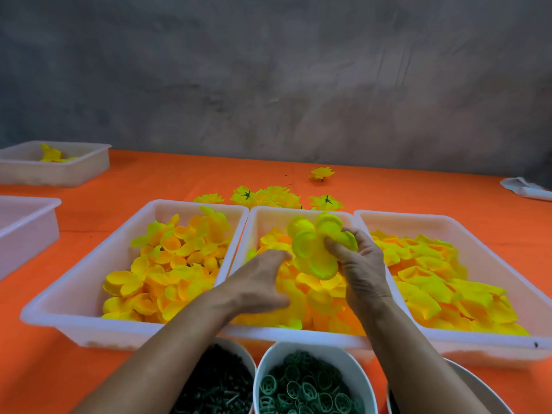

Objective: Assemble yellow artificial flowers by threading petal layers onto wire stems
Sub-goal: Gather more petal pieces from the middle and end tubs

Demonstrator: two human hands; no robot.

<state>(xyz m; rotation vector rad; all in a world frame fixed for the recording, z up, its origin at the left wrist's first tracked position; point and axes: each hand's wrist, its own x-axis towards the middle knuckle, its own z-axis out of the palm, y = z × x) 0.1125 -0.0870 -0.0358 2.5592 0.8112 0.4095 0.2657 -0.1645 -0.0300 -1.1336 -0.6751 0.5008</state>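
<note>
while the right hand (358, 258) is pinching a petal layer (316, 246) up for threading, the left hand (260, 282) is reaching into the middle tray (298, 212), its grasp hidden.

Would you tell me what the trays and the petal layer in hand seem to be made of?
Trays: probably plastic, translucent white with a soft sheen and rounded moulded rims. Petal layer, pinched in the right hand: likely thin fabric or plastic film, matte yellow with cupped, stiff-looking lobes; I cannot tell which.

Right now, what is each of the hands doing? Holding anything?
Left hand: reaching into the middle tray, fingers down among the loose petals; whether it grips one cannot be told.
Right hand: holding a yellow petal layer pinched above that tray.
</note>
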